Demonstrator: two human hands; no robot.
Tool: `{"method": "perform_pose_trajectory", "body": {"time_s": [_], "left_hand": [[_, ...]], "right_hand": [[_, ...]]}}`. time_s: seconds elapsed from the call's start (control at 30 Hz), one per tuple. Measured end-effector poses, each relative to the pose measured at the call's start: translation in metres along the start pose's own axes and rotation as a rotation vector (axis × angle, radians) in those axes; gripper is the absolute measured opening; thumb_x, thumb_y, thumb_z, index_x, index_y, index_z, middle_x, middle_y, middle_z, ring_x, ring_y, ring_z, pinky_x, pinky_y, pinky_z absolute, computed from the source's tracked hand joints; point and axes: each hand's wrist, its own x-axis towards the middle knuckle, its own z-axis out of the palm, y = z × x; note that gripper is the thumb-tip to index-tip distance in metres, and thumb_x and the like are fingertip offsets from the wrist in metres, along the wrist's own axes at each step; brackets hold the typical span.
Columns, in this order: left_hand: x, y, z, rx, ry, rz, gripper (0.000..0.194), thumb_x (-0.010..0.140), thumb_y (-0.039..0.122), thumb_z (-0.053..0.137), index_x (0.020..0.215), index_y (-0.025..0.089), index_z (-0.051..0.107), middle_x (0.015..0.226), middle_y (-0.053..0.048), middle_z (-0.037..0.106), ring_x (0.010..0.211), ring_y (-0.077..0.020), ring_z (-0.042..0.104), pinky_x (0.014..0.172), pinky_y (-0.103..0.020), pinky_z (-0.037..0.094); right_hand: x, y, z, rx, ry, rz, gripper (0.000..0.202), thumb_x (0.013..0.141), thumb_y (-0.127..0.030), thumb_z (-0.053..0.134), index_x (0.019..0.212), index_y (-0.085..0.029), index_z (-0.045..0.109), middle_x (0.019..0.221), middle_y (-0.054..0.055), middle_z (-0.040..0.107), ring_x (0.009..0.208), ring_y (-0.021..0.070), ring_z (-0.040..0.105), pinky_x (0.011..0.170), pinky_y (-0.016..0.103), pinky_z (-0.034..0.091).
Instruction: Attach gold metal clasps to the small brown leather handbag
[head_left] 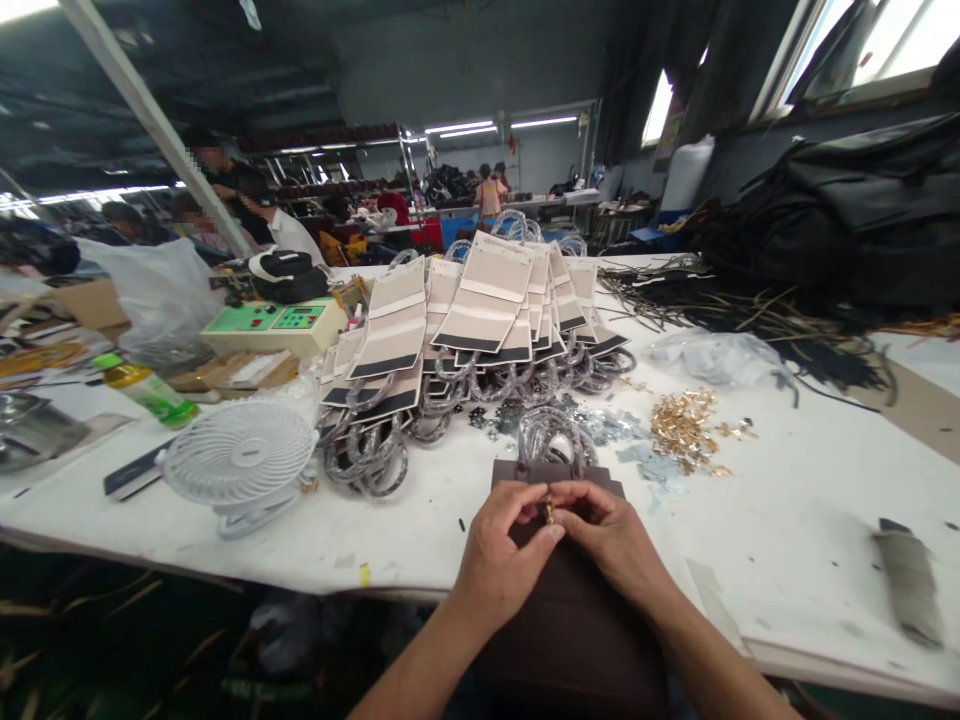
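My left hand (504,545) and my right hand (606,528) meet over a dark brown handbag (574,625) that leans at the table's front edge. Between their fingertips is a small gold metal clasp piece (550,508), partly hidden by the fingers. Both hands are closed in a pinch on it. The bag's handles (551,440), wrapped in clear plastic, lie on the table just beyond my hands. To the right is a heap of gold metal pieces (684,430), beside scattered dark and silvery metal plates (600,422).
A pile of beige panels (484,290) with plastic-wrapped handles fills the table's middle. At left stand a white fan (240,455), a bottle (150,392) and a control box (277,325). Dark strips (795,330) and a grey-wrapped object (909,585) lie right. People sit farther back.
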Motion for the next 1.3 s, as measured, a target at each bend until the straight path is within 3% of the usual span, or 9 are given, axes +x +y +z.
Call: {"method": "perform_pose_trajectory", "body": {"time_s": [0.13, 0.33, 0.5, 0.57, 0.7, 0.8, 0.97, 1.17, 1.3], "left_hand": [[0.003, 0.000, 0.004, -0.128, -0.026, -0.171, 0.030, 0.087, 0.032, 0.074, 0.115, 0.023, 0.074, 0.110, -0.007, 0.072, 0.089, -0.0200, 0.069, 0.079, -0.030, 0.058], [0.011, -0.005, 0.004, -0.194, -0.022, -0.351, 0.025, 0.085, 0.035, 0.072, 0.103, 0.019, 0.076, 0.103, -0.009, 0.077, 0.093, -0.0248, 0.072, 0.086, -0.033, 0.057], [0.014, -0.006, 0.003, -0.331, -0.024, -0.376, 0.027, 0.084, 0.037, 0.074, 0.102, 0.017, 0.074, 0.104, -0.008, 0.076, 0.096, -0.0235, 0.071, 0.090, -0.032, 0.055], [0.015, -0.005, 0.003, -0.382, -0.030, -0.374, 0.026, 0.083, 0.037, 0.075, 0.101, 0.017, 0.073, 0.102, -0.007, 0.076, 0.095, -0.0222, 0.070, 0.089, -0.031, 0.055], [0.015, -0.004, 0.002, -0.426, -0.056, -0.393, 0.027, 0.083, 0.037, 0.076, 0.100, 0.016, 0.072, 0.098, -0.006, 0.075, 0.091, -0.0198, 0.069, 0.087, -0.029, 0.054], [0.016, -0.003, 0.002, -0.436, -0.073, -0.414, 0.027, 0.084, 0.037, 0.076, 0.098, 0.016, 0.072, 0.093, -0.004, 0.074, 0.081, -0.0157, 0.066, 0.078, -0.025, 0.053], [0.018, 0.000, 0.000, -0.446, -0.123, -0.430, 0.030, 0.084, 0.040, 0.075, 0.100, 0.014, 0.069, 0.083, 0.000, 0.068, 0.065, -0.0094, 0.055, 0.061, -0.020, 0.046], [0.020, -0.001, 0.001, -0.396, -0.156, -0.420, 0.027, 0.087, 0.039, 0.073, 0.096, 0.014, 0.069, 0.075, 0.001, 0.064, 0.062, -0.0084, 0.053, 0.059, -0.019, 0.043], [0.017, 0.000, 0.004, -0.357, -0.139, -0.416, 0.026, 0.089, 0.039, 0.071, 0.093, 0.014, 0.069, 0.074, 0.000, 0.067, 0.063, -0.0099, 0.058, 0.060, -0.020, 0.047]], "right_hand": [[-0.003, 0.010, 0.006, -0.117, 0.097, -0.119, 0.029, 0.086, -0.040, 0.078, 0.111, -0.026, 0.075, 0.101, 0.003, 0.074, 0.097, 0.0250, 0.068, 0.094, 0.038, 0.053], [-0.007, 0.020, 0.011, -0.251, 0.114, -0.305, 0.040, 0.093, -0.030, 0.070, 0.133, -0.032, 0.066, 0.106, 0.003, 0.069, 0.093, 0.0215, 0.067, 0.092, 0.037, 0.055], [-0.008, 0.010, 0.008, -0.176, 0.171, -0.265, 0.028, 0.093, -0.035, 0.070, 0.121, -0.028, 0.071, 0.115, 0.006, 0.066, 0.093, 0.0218, 0.067, 0.089, 0.037, 0.056], [-0.008, 0.004, 0.005, -0.178, 0.133, -0.219, 0.020, 0.095, -0.039, 0.069, 0.111, -0.027, 0.075, 0.111, 0.006, 0.069, 0.097, 0.0238, 0.067, 0.091, 0.037, 0.054], [-0.007, -0.002, 0.001, -0.178, 0.072, -0.159, 0.023, 0.098, -0.044, 0.066, 0.104, -0.026, 0.078, 0.106, 0.006, 0.071, 0.094, 0.0244, 0.067, 0.090, 0.037, 0.054], [-0.007, -0.001, -0.004, -0.171, 0.021, -0.164, 0.025, 0.098, -0.045, 0.066, 0.107, -0.025, 0.078, 0.105, 0.006, 0.071, 0.095, 0.0236, 0.067, 0.089, 0.035, 0.053], [-0.006, -0.002, -0.011, -0.104, -0.087, -0.119, 0.026, 0.100, -0.042, 0.065, 0.115, -0.025, 0.077, 0.098, 0.004, 0.068, 0.079, 0.0179, 0.066, 0.077, 0.031, 0.052], [-0.006, -0.007, -0.011, -0.136, -0.092, -0.122, 0.020, 0.097, -0.041, 0.069, 0.096, -0.022, 0.077, 0.085, 0.001, 0.067, 0.078, 0.0171, 0.063, 0.075, 0.029, 0.048], [-0.006, -0.007, -0.007, -0.145, -0.049, -0.097, 0.029, 0.097, -0.042, 0.069, 0.079, -0.020, 0.070, 0.077, 0.000, 0.066, 0.073, 0.0168, 0.061, 0.072, 0.028, 0.046]]}}
